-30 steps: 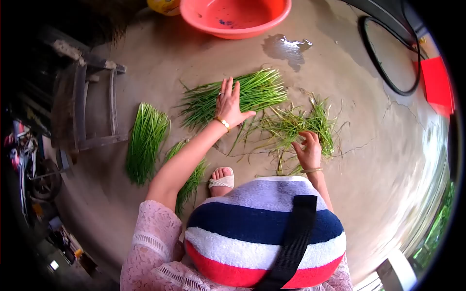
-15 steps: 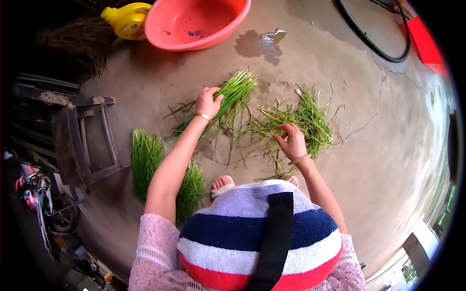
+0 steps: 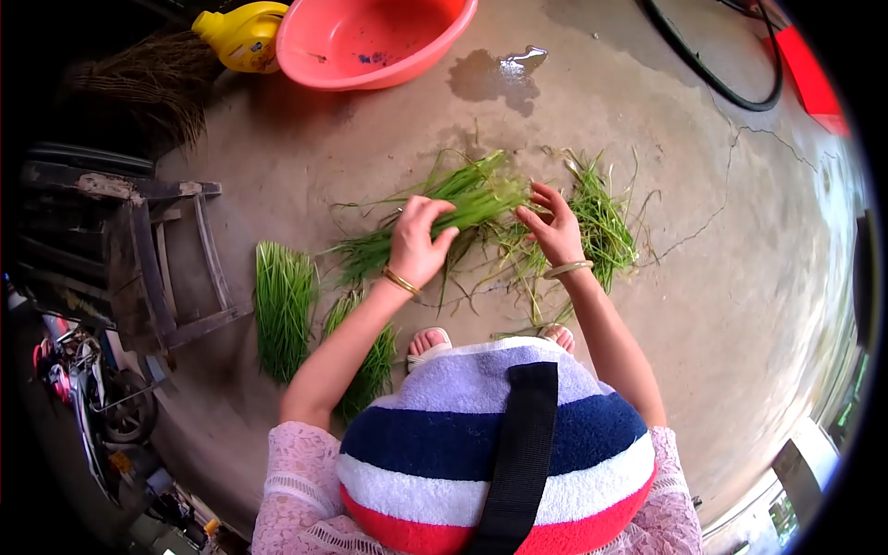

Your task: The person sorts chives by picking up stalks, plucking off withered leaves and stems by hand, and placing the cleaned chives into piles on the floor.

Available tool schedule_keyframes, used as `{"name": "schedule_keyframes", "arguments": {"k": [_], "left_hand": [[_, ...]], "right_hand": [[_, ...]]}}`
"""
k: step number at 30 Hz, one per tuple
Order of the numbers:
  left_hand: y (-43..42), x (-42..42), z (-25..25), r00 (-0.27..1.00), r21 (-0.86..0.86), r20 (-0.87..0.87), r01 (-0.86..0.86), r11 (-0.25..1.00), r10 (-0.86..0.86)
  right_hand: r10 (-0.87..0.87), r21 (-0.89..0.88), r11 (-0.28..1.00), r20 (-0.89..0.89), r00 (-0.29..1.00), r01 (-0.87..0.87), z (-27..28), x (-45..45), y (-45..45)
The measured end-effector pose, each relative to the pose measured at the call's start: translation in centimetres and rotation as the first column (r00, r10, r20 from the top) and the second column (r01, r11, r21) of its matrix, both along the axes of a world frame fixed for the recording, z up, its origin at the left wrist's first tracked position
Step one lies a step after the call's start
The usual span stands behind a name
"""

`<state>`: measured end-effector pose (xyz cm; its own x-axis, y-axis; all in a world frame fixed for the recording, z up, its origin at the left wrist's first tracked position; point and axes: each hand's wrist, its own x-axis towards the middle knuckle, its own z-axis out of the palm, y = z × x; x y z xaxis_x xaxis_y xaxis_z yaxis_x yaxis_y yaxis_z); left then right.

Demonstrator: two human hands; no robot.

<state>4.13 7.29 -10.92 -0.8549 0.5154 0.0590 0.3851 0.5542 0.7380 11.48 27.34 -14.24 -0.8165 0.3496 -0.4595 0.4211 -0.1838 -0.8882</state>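
My left hand (image 3: pixel 419 242) is closed around a bunch of green chives (image 3: pixel 481 203), held above the floor with the pale ends toward the right. At those pale ends hovers my right hand (image 3: pixel 557 229), its fingers apart and curved, with nothing visible between them. More chives lie on the floor behind and below the held bunch. A loose, tangled pile of chive scraps (image 3: pixel 603 227) spreads beyond my right hand. To the left of my feet lie two neat bundles of chives, one upright in view (image 3: pixel 285 310) and one partly behind my left forearm (image 3: pixel 372 370).
A pink basin (image 3: pixel 370 69) and a yellow jug (image 3: pixel 242 39) stand at the far side, beside a straw broom (image 3: pixel 153 88). A wooden stool (image 3: pixel 199 259) is at left. A black hose (image 3: pixel 712 79) and a small puddle (image 3: pixel 499 79) are on the concrete floor.
My left hand has come nearer and to the right, lifting a bunch of chives. My right hand has moved up slightly, to the bunch's pale ends.
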Motion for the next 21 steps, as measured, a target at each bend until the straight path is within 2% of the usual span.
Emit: {"name": "schedule_keyframes", "arguments": {"k": [3, 5, 8, 10, 13, 15, 17, 19, 21], "left_hand": [[-0.1, 2.6, -0.8, 0.983, -0.030, 0.075, 0.169, 0.985, -0.166], [-0.3, 3.9, -1.2, 0.963, -0.061, 0.161, 0.228, 0.972, -0.215], [-0.6, 4.5, -1.0, 0.962, -0.048, 0.136, 0.246, 0.968, -0.237], [-0.9, 4.6, -1.1, 0.968, -0.022, 0.124, 0.222, 0.975, -0.218], [-1.0, 4.4, -0.9, 0.981, -0.020, 0.119, 0.159, 0.987, -0.156], [-0.9, 4.2, -0.9, 0.986, -0.026, 0.103, 0.137, 0.990, -0.134], [-0.7, 3.8, -1.2, 0.992, -0.030, 0.072, 0.104, 0.994, -0.102], [0.1, 3.5, -1.4, 0.990, -0.003, 0.122, 0.073, 0.997, -0.072], [1.0, 3.2, -1.6, 0.992, 0.003, 0.111, 0.064, 0.998, -0.064]], "right_hand": [[-0.070, 0.271, 0.960, 0.004, 0.998, 0.066, -2.4, 1.9, 0.6], [-0.093, 0.381, 0.922, 0.033, 0.995, 0.073, -3.2, 3.2, 1.4], [-0.148, 0.401, 0.908, 0.035, 0.988, 0.122, -3.1, 4.3, 1.9], [-0.150, 0.405, 0.906, 0.044, 0.988, 0.120, -2.5, 4.5, 2.0], [-0.040, 0.558, 0.828, -0.020, 0.999, 0.044, -1.1, 3.9, 1.1], [0.046, 0.603, 0.796, 0.034, 0.998, -0.057, -0.1, 3.2, 0.7], [0.080, 0.646, 0.760, 0.012, 0.997, -0.069, -1.0, 2.7, 0.2], [0.129, 0.760, 0.643, 0.018, 0.991, -0.098, -1.3, 2.2, -0.3], [0.146, 0.742, 0.652, 0.079, 0.986, -0.156, -1.3, 2.0, -0.2]]}}
